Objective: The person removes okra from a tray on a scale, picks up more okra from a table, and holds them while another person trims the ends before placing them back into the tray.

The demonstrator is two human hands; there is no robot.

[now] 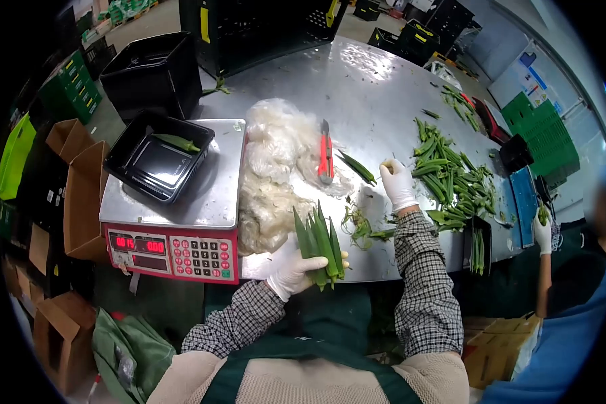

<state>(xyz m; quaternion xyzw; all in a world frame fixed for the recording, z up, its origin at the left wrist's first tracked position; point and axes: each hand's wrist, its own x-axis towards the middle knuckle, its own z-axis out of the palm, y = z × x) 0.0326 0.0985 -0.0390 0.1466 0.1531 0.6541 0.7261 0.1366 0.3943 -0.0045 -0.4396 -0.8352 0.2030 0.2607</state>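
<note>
My gloved left hand (296, 273) grips a bunch of several okra pods (322, 242) upright at the table's near edge. Beside the okra pile (448, 178), my gloved right hand (398, 187) has its fingers curled together; whether anything is inside them is hidden. A loose okra pod (358, 167) lies just left of that hand. Okra scraps (360, 225) are scattered between my two hands. To the left, a black plastic tray (158, 172) with one okra pod (177, 142) in it sits tilted on a red digital scale (212, 202).
Crumpled clear plastic bags (276, 145) lie beside the scale, with a red utility knife (326, 158) on their right. Stacked black trays (151, 77) and a large black crate (259, 34) stand behind. At right, a co-worker's gloved hand (543, 232) is near a black tray of okra (477, 246).
</note>
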